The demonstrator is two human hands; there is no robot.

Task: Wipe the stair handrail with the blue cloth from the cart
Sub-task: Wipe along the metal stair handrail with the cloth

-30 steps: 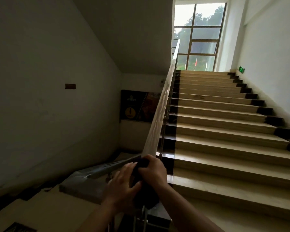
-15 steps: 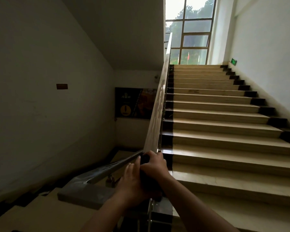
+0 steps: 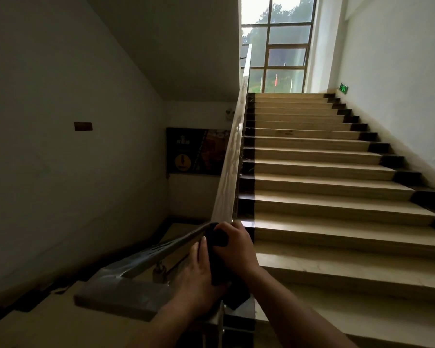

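Note:
The shiny metal handrail (image 3: 232, 156) climbs from the bend at the bottom middle up to the window. A dark cloth (image 3: 220, 259), looking almost black in this dim light, is wrapped over the rail at the bend and hangs down below it. My right hand (image 3: 237, 248) grips the cloth on top of the rail. My left hand (image 3: 197, 272) presses flat against the cloth's left side, fingers pointing up. The rail under the cloth is hidden.
Beige steps (image 3: 319, 194) with dark edges rise on the right to a landing and a tall window (image 3: 280, 43). A lower rail section (image 3: 146, 256) slopes down left over a stone ledge (image 3: 121, 296). A dark poster (image 3: 197, 151) hangs on the far wall.
The view has tilted and shifted, so the stairs sit further right. Both hands stay on the cloth at the rail's bend; my left hand has slid a little lower along it.

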